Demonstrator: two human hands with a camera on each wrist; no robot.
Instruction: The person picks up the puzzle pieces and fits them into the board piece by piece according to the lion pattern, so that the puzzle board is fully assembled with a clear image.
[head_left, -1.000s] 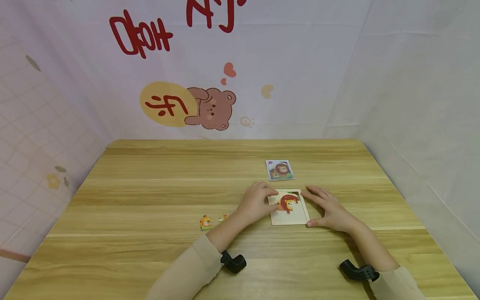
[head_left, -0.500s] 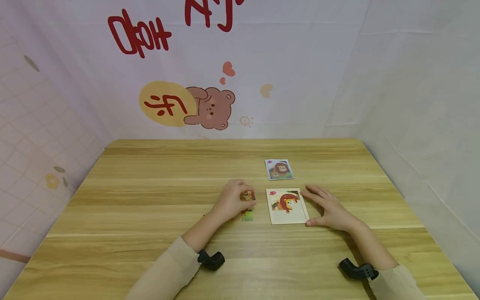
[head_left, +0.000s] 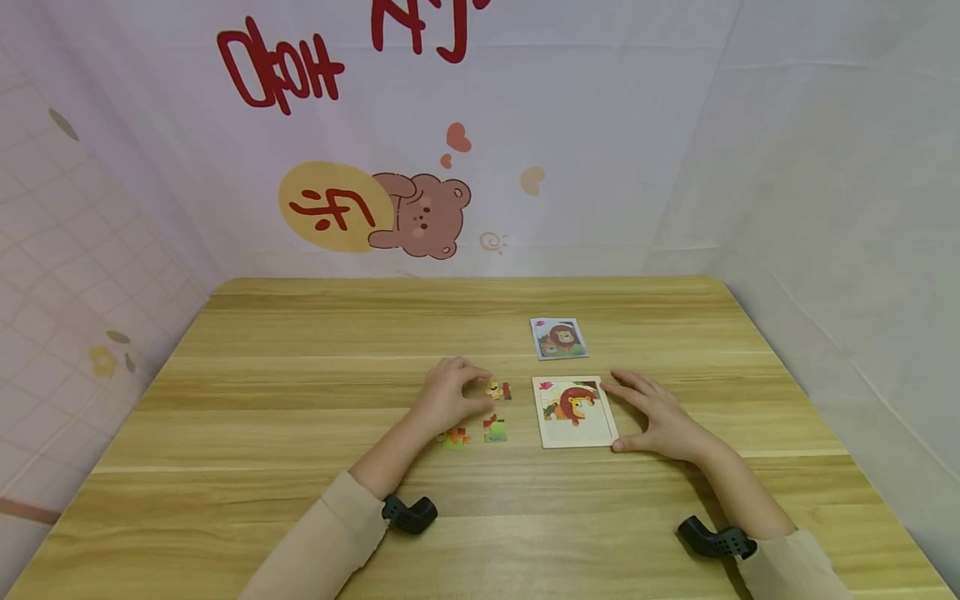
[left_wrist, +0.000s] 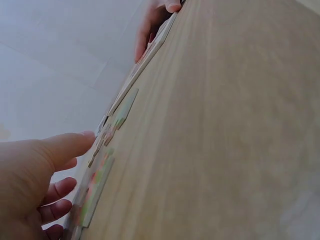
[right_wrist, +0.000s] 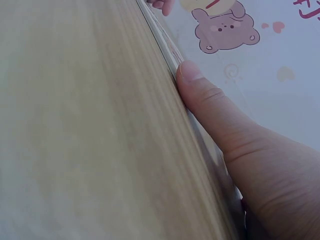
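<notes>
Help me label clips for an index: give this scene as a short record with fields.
Left hand: thumb and fingertips by a loose piece; contact unclear
Right hand: thumb at the board's near right corner, fingers by its far right corner
Board: flat, lion puzzle partly filled, lower part bare
Green pieces: on the table, left of the board
Card: lion picture, flat beyond the board
Backdrop: printed bear and red lettering

Cream board [head_left: 574, 435], red-maned lion [head_left: 577, 400]
</notes>
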